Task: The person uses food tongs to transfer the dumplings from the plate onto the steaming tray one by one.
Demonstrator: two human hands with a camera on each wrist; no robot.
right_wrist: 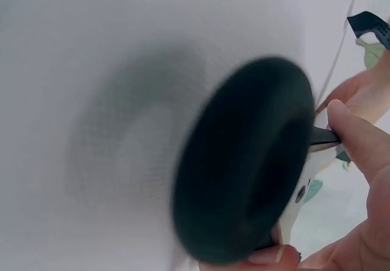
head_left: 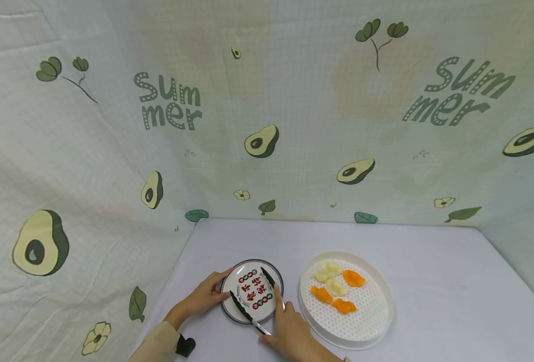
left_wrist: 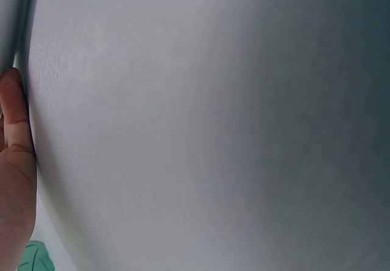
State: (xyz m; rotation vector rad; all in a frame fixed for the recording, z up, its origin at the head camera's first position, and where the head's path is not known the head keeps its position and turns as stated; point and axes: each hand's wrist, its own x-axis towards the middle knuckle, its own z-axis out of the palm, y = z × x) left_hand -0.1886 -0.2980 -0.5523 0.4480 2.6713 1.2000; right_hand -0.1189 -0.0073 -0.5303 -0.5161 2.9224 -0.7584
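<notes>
My left hand (head_left: 205,292) grips the left rim of a round white plate (head_left: 227,307) with red printing and a dark border. In my right hand (head_left: 289,329) is a pair of tongs (head_left: 261,328) with metal arms and black tips. The tips are spread apart over the plate, with nothing between them. In the right wrist view, a blurred dark rounded part (right_wrist: 244,161) fills the middle, by the thumb and fingers. To the right stands a round white perforated tray (head_left: 371,322) with several pale yellow pieces (head_left: 332,268) and orange pieces (head_left: 345,305).
A white tabletop (head_left: 439,291) lies under everything. Hanging cloth (head_left: 303,100) printed with avocados and lettering encloses the back and sides. The tray's raised rim stands close beside the right hand.
</notes>
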